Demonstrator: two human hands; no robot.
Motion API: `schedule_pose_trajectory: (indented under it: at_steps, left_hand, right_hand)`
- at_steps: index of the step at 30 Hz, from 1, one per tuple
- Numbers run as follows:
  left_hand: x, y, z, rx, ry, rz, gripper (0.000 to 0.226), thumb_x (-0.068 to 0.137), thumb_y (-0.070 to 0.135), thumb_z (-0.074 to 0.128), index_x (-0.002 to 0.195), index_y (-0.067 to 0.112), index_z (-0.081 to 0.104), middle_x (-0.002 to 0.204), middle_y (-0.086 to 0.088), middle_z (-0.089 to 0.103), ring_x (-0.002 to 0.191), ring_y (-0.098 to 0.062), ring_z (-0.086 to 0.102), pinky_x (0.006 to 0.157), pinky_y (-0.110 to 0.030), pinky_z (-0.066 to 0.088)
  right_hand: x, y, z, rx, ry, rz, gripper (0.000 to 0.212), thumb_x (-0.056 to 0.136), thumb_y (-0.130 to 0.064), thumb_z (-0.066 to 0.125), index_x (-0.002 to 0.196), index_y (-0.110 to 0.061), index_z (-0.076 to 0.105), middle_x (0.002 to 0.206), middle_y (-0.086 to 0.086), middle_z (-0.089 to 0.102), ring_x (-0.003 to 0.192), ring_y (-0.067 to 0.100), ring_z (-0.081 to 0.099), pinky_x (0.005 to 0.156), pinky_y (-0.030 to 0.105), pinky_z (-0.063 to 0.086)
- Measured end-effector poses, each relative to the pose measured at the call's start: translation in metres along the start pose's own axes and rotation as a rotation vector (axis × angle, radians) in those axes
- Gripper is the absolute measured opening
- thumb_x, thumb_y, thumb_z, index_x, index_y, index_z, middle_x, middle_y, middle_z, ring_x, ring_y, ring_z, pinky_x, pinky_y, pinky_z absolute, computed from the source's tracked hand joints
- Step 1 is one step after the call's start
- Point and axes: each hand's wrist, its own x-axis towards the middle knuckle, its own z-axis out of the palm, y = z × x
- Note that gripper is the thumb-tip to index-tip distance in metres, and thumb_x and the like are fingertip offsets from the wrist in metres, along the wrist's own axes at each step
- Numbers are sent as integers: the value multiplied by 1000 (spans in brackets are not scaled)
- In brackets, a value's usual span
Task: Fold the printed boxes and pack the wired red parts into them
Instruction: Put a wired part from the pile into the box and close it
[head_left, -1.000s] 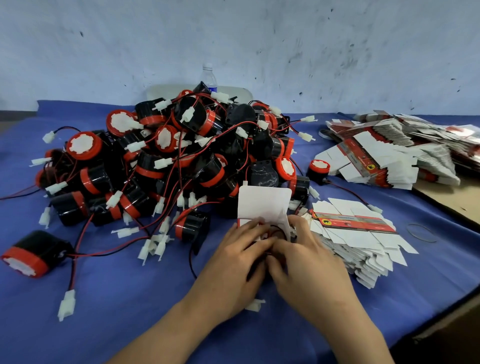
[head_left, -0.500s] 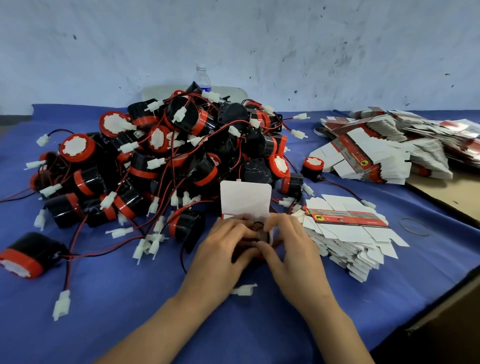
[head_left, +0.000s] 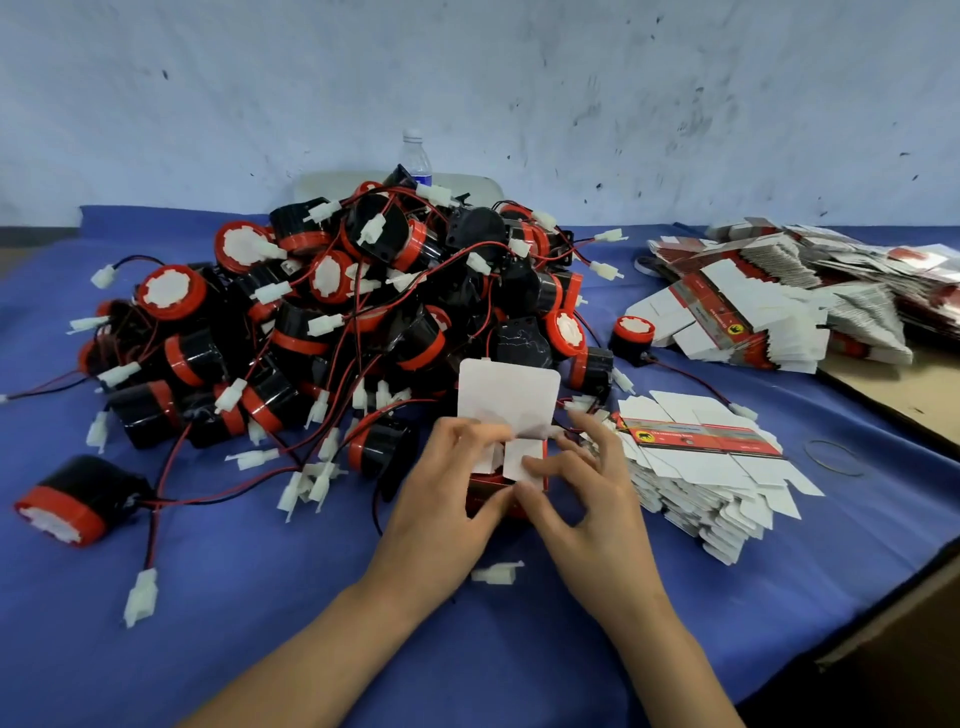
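A small red printed box (head_left: 501, 491) stands on the blue cloth at the centre, its white lid flap (head_left: 508, 392) pointing up. My left hand (head_left: 447, 512) holds the box's left side and presses a white side flap down. My right hand (head_left: 587, 514) grips the right side, with its thumb on the other white flap. The box's inside is hidden by the flaps. Behind it lies a big pile of black-and-red wired parts (head_left: 343, 317) with white plugs. A stack of flat printed boxes (head_left: 701, 467) lies just right of my hands.
More flat boxes (head_left: 789, 306) are heaped at the back right. One wired part (head_left: 78, 501) lies apart at the left, another (head_left: 631, 338) near the right heap. A loose white plug (head_left: 496, 574) sits under my hands. A water bottle (head_left: 415, 158) stands behind the pile. The table edge runs along the right.
The two white side flaps have been folded down over the box's opening. My hands have shifted from the opening to the box's sides and flaps.
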Motion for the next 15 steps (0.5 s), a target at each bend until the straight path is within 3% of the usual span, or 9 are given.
schedule_pose_trajectory:
  at_steps: [2,4,6,8,11,13,15]
  left_hand:
    - [2,0,-1,7,-33,60,21,84,14,73,102,22,65,113,11,49,105,5,52,87,-8,41]
    - [3,-1,-2,-28,-88,98,7,85,17,70,91,13,68,111,6,54,102,1,55,86,-18,46]
    - [2,-1,-1,-83,-171,129,9,86,20,67,88,11,69,112,3,58,107,-3,56,91,-22,46]
    - [1,2,0,-128,-256,149,11,87,21,67,90,10,70,118,5,58,114,-4,55,96,-22,45]
    - [1,4,3,-155,-304,187,9,89,17,67,89,8,69,121,1,58,117,-5,53,97,-20,43]
    - [0,5,3,-159,-312,193,8,89,15,67,89,8,68,121,1,57,115,-5,53,95,-19,43]
    - [-1,6,3,-154,-303,194,8,90,16,66,89,8,68,121,2,57,114,-4,53,95,-17,42]
  right_hand:
    - [0,-4,1,-27,34,-23,3,86,-16,69,86,-18,70,129,-14,39,114,-19,40,86,-3,30]
    - [-1,-8,1,-23,137,-64,12,85,-19,69,75,-13,64,110,-7,50,102,-12,48,80,1,34]
    - [-2,-11,-4,145,263,-60,26,83,-33,63,73,-13,50,87,-5,52,84,2,52,74,15,39]
    - [-3,-15,-10,364,307,-11,26,83,-40,59,79,-20,43,78,-6,52,73,9,51,67,21,42]
    - [-3,-19,-16,370,292,-19,20,90,-29,60,78,-15,51,71,-3,52,65,1,49,61,10,39]
    - [-1,-19,-16,372,285,0,24,91,-22,61,73,-8,53,69,5,50,63,2,46,59,8,38]
    - [1,-19,-17,410,260,42,18,90,-10,60,73,-9,55,68,2,53,64,4,50,60,9,40]
